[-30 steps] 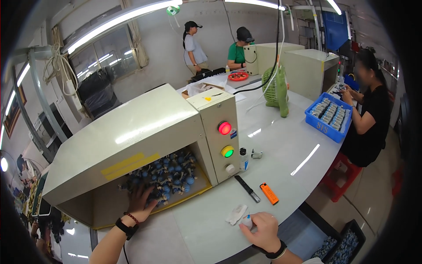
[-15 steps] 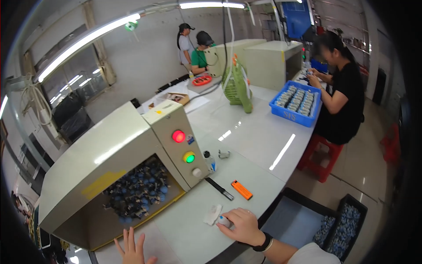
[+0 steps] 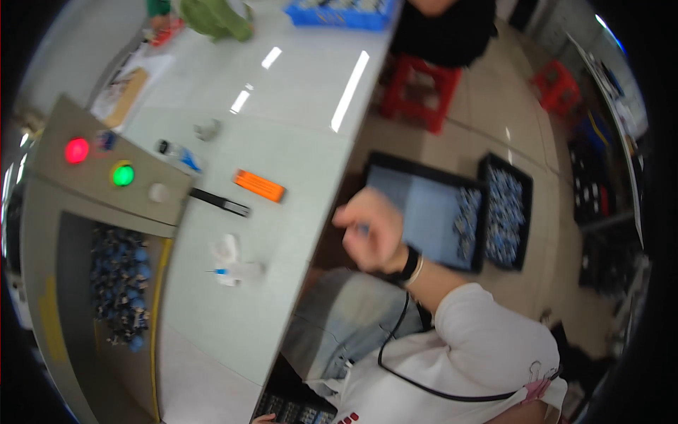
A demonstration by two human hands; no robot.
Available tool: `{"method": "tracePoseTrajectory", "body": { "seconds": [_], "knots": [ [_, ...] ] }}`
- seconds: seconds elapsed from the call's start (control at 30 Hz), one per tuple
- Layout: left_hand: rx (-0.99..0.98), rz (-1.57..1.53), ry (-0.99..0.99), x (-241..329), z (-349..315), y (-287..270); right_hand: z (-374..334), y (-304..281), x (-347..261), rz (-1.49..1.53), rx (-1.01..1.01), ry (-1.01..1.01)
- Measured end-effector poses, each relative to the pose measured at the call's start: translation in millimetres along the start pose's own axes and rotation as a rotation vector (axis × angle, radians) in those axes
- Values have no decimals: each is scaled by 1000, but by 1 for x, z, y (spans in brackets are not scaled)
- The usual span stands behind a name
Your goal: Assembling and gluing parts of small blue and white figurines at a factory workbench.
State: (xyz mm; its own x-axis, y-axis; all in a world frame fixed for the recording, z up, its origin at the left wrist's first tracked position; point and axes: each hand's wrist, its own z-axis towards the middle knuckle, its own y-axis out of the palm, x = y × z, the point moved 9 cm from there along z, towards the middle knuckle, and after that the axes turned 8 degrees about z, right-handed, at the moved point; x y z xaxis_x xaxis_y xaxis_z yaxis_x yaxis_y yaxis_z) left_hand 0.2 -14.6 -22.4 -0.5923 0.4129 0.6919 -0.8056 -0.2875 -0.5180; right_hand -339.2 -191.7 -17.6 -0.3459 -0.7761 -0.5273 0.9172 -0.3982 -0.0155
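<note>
My right hand (image 3: 372, 230) is off the table, above the near edge of a black tray (image 3: 426, 266) with a pale blue bottom. Its fingers are curled and blurred around a small bluish thing I cannot make out. Only a bit of my left hand (image 3: 264, 418) shows at the lower edge, beside a dark tray of small parts (image 3: 300, 412); its fingers are mostly hidden. On the table, a white squeeze bottle with a blue needle tip (image 3: 242, 271) lies across a crumpled white tissue (image 3: 226, 249). Small blue-grey parts (image 3: 466, 222) lie in the black tray's right side.
At left stands a beige machine (image 3: 106, 191) with red and green lights, blue and black pieces (image 3: 123, 283) inside. A black knife (image 3: 220, 203), orange box (image 3: 259, 185), black-capped bottle (image 3: 180, 155) and grey piece (image 3: 207, 129) lie nearby. A second tray (image 3: 506, 212) holds many parts.
My view has swung right and down. My right hand has let go of the white bottle, leaving it on the tissue, and moved right off the table. The left hand has dropped from beside the machine.
</note>
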Motion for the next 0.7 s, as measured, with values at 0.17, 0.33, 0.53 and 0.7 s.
{"method": "tracePoseTrajectory", "body": {
  "seconds": [0.17, 0.33, 0.53, 0.7],
  "knots": [
    [314, 380, -306, -11, 10, -26, -107, -177, 134, -369, 385, 628],
    [86, 614, -30, 15, 44, 8, -302, -297, 202, -1009, 138, 1103],
    [-271, 1198, 53, -10, 47, 70, -442, -310, 198, -1125, -153, 1671],
    [-302, 1163, 25, -14, 55, 81, -466, -319, 178, -1115, -225, 1924]
  ]
}}
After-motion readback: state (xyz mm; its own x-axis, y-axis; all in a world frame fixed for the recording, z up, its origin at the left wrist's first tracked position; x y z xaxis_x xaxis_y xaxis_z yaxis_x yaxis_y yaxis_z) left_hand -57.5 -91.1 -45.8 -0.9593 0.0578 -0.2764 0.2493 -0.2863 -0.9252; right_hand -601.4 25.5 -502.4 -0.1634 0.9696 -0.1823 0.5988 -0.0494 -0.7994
